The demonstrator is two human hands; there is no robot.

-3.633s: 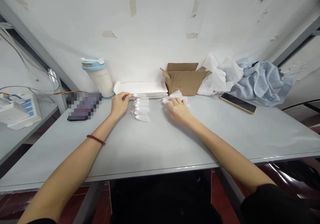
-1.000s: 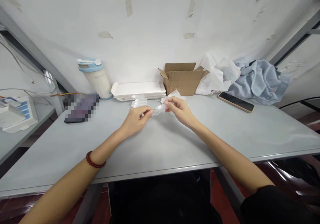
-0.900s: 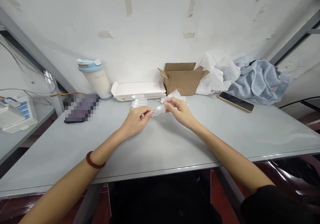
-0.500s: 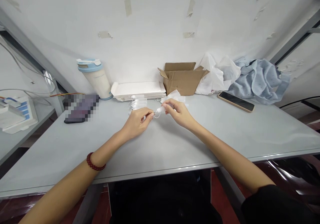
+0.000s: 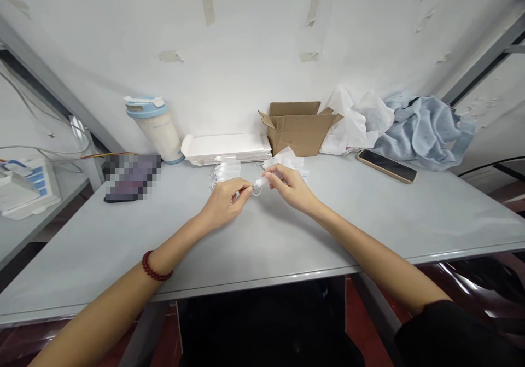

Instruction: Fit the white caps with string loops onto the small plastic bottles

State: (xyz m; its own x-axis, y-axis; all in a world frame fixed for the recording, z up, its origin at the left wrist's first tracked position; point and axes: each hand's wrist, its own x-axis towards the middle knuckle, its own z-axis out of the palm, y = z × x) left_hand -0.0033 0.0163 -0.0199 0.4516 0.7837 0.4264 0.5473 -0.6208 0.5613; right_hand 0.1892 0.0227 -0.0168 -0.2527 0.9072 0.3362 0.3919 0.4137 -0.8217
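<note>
My right hand (image 5: 290,185) is closed around a small white tube (image 5: 261,182), its narrow end pointing toward my left hand (image 5: 228,201). Thumb and forefinger of the left hand are pinched at that end, on something too small to make out. A thin white loop (image 5: 257,193) hangs below, between the two hands. Just behind the left hand lies a row of similar white tubes (image 5: 228,170) with small metal-looking bits at their left ends. More whitish translucent pieces (image 5: 287,156) lie behind the right hand, which partly covers them.
White flat boxes (image 5: 227,147) are stacked by the wall, beside an open cardboard box (image 5: 297,136). A tumbler (image 5: 158,132) and a blurred-out flat object (image 5: 133,178) stand left. Rightward are a plastic bag (image 5: 353,121), a phone (image 5: 386,166) and blue cloth (image 5: 426,132) on the grey table (image 5: 262,246).
Both hands stay almost in place. The white tube has shifted slightly left, closer to the left fingertips, and the view has moved very little.
</note>
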